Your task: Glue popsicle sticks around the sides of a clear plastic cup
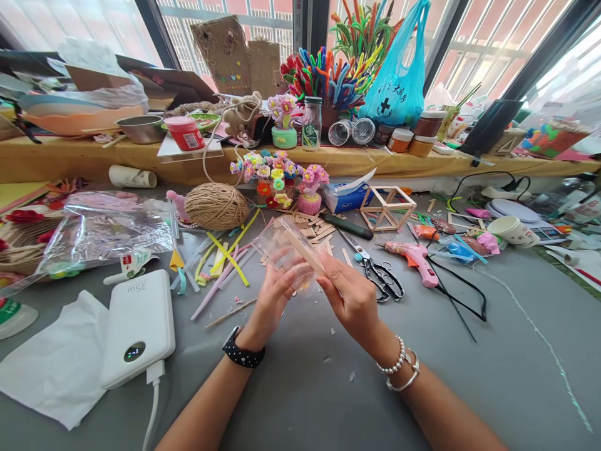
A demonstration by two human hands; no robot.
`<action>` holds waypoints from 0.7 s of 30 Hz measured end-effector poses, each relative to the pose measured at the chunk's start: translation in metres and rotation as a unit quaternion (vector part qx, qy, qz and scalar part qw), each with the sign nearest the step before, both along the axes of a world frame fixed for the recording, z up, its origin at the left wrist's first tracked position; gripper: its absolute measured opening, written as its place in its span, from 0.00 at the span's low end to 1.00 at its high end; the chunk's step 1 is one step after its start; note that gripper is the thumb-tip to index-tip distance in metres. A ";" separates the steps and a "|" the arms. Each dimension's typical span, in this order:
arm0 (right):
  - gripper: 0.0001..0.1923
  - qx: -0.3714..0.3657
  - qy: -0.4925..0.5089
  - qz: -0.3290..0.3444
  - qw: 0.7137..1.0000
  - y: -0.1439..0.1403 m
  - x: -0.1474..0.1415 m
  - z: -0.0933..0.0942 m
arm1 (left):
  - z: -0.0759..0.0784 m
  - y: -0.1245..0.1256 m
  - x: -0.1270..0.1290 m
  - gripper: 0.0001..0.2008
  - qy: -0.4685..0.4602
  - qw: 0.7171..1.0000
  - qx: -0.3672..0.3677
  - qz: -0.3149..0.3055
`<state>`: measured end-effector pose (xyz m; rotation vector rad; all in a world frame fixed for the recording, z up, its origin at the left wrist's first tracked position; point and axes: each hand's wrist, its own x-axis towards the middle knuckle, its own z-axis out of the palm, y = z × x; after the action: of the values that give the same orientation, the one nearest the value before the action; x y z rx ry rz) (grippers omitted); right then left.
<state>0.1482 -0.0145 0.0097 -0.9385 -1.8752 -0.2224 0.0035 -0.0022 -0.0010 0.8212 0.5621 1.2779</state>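
Observation:
In front of me, my right hand [350, 294] grips a bundle of flat wooden craft sticks [304, 252] that points up and to the left. A clear plastic bag [272, 241] lies along the sticks; I cannot tell whether they are inside it or against it. The bag is held by my left hand [277, 291], whose fingers show through the film and whose thumb lies on the near side. Beyond the hands, loose craft sticks [323, 230] are scattered on the grey table. A small open frame of wooden sticks [389, 207] stands farther back on the right.
Right of my hands lie black-handled scissors [382, 279], a green-handled tool [350, 225] and a pink glue gun [420, 260] with its cable. A twine ball [216, 207] and plastic strips [228, 257] are to the left. A white power bank [141, 326] lies near left.

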 end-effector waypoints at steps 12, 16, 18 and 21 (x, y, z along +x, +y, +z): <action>0.19 0.003 0.048 0.000 0.999 -0.004 0.000 0.006 | 0.004 -0.002 -0.001 0.24 -0.026 0.999 0.018 -0.040; 0.18 0.010 0.040 0.002 0.999 -0.004 -0.001 0.007 | 0.004 -0.003 -0.001 0.28 -0.017 0.998 0.016 -0.054; 0.17 0.008 0.030 0.002 1.000 -0.004 -0.001 0.006 | 0.003 -0.003 0.000 0.31 -0.001 0.999 0.009 -0.044; 0.17 0.001 0.009 0.006 1.000 -0.005 -0.002 0.003 | 0.002 -0.002 0.002 0.36 0.036 0.999 -0.002 -0.017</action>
<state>0.1458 -0.0191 0.0129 -0.9253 -1.8637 -0.2076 0.0055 -0.0043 0.0010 0.8721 0.6063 1.2193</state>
